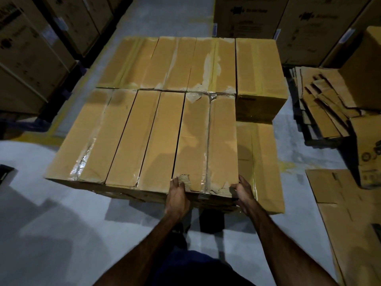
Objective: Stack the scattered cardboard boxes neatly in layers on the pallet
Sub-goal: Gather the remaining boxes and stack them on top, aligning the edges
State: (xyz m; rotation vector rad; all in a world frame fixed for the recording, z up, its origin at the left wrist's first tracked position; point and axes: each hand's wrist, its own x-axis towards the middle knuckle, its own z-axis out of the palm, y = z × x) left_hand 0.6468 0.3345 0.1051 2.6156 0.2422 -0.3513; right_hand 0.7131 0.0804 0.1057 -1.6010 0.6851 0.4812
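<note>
Cardboard: seven top boxes [162, 112], two hands [177, 198].

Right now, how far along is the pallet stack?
Done: the top layer holds two rows of three boxes, plus one box at far right. In hand: left hand and right hand grip the near-right box, seating it in line. Left: the slot beside it is unfilled, with a lower box exposed. Flattened cardboard lies to the right.
</note>
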